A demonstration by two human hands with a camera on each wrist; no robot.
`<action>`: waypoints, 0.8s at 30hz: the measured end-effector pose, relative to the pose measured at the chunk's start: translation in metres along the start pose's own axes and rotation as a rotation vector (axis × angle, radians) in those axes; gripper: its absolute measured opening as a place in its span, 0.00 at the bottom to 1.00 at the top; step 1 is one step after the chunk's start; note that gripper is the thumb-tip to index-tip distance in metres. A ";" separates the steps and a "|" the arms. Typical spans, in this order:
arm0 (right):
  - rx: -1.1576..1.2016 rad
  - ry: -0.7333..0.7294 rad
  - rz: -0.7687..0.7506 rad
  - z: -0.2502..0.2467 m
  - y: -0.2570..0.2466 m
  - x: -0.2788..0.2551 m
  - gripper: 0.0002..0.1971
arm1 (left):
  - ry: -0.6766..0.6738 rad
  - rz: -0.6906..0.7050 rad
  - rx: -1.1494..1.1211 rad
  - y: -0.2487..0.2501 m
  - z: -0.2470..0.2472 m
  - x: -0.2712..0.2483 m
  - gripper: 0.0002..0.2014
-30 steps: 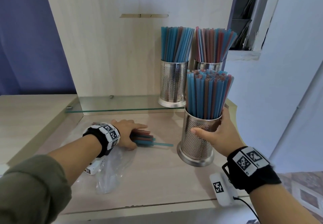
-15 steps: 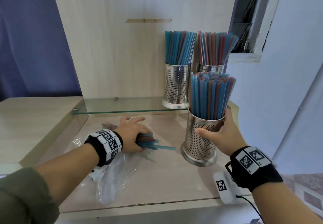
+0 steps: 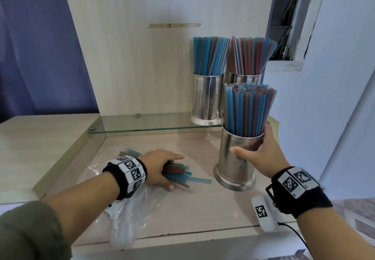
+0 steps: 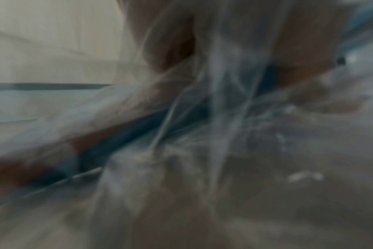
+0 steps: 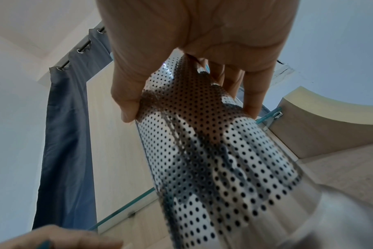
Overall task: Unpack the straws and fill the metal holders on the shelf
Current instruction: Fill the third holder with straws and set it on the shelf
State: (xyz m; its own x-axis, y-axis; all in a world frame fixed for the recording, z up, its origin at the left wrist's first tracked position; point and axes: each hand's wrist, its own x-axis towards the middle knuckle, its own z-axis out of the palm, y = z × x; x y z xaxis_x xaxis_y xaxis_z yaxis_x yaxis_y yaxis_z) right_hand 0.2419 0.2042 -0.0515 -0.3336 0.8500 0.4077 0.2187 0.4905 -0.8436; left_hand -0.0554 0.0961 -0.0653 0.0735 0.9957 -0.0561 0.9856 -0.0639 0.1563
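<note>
On the wooden counter (image 3: 182,215) stands a perforated metal holder (image 3: 235,158) packed with blue and red straws (image 3: 247,109). My right hand (image 3: 253,148) grips it near the rim, thumb in front and fingers behind; the right wrist view shows the holder (image 5: 213,160) in that grip. My left hand (image 3: 170,170) lies over a bundle of loose straws (image 3: 188,176) left of the holder, fingers and thumb curled round them. The left wrist view is blurred, showing blue straws (image 4: 138,128) behind clear plastic.
Two more metal holders (image 3: 207,97) (image 3: 245,78), both full of straws, stand on the glass shelf (image 3: 152,125) against the wooden back panel. An empty clear plastic bag (image 3: 132,219) lies under my left forearm. A white wall rises at the right.
My left hand went from lying flat on the loose straws to curling its fingers and thumb around them. The right hand kept its grip on the holder.
</note>
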 end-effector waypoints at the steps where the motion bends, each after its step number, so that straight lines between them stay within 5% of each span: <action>1: 0.005 -0.002 0.000 0.000 0.000 0.000 0.57 | -0.064 -0.013 0.047 0.000 0.002 0.004 0.47; 8: 0.025 0.002 -0.002 0.000 0.001 0.000 0.57 | -0.179 -0.077 0.121 0.000 -0.002 0.019 0.34; 14: 0.024 -0.001 -0.011 -0.001 0.002 0.000 0.55 | -0.049 -0.029 0.247 0.012 -0.007 0.020 0.24; 19: 0.010 -0.004 -0.013 -0.001 0.002 0.001 0.55 | 0.101 -0.071 0.063 0.018 -0.036 0.020 0.33; 24: -0.007 -0.007 -0.017 -0.002 0.002 0.001 0.55 | 0.153 -0.080 0.107 0.020 -0.058 0.025 0.16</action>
State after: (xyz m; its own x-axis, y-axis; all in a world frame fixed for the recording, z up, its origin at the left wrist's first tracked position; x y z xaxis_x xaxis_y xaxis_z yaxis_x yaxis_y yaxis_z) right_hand 0.2437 0.2064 -0.0520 -0.3437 0.8402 0.4194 0.2194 0.5061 -0.8341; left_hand -0.0430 0.1236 -0.0067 -0.0213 0.9960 0.0873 0.9985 0.0169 0.0516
